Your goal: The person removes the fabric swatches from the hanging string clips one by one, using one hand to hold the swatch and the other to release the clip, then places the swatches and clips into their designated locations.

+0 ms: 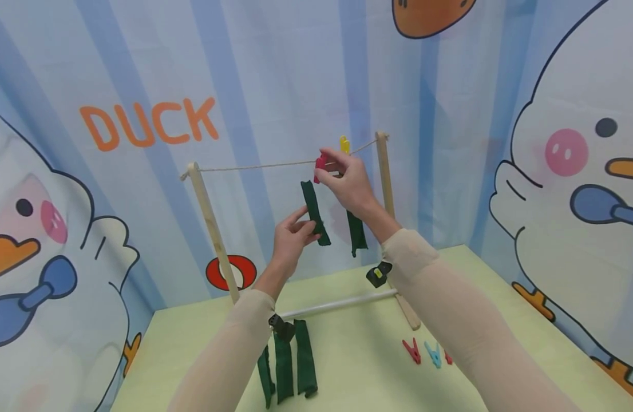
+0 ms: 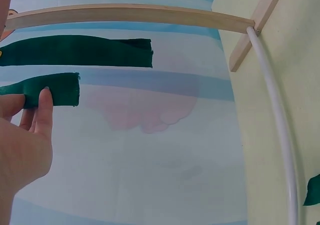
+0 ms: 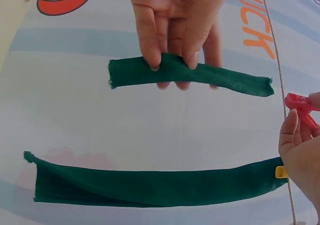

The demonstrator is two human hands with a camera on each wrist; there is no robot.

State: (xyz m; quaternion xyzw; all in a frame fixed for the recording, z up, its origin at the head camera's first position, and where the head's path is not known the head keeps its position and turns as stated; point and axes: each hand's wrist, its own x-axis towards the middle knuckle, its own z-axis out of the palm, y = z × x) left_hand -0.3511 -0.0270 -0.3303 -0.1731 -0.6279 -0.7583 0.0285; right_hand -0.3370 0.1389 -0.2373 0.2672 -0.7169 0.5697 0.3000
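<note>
My left hand point(image 1: 292, 236) pinches a dark green cloth strip point(image 1: 313, 209) near its middle, holding it upright just below the string point(image 1: 265, 166). In the right wrist view the strip's top end lies close to the string, apart from the clip. My right hand point(image 1: 349, 180) pinches a red clothespin point(image 1: 320, 166) between thumb and fingers, right at the string. Beside it a second green strip point(image 1: 355, 232) hangs from the string under a yellow clothespin point(image 1: 344, 144); the right hand hides its upper part in the head view.
Two wooden posts point(image 1: 210, 229) carry the string, with a white rod point(image 1: 342, 304) joining them low down. Several green strips point(image 1: 284, 366) lie on the pale yellow table point(image 1: 357, 366) at front left. Red and blue clothespins point(image 1: 432, 355) lie at front right, partly behind the right sleeve.
</note>
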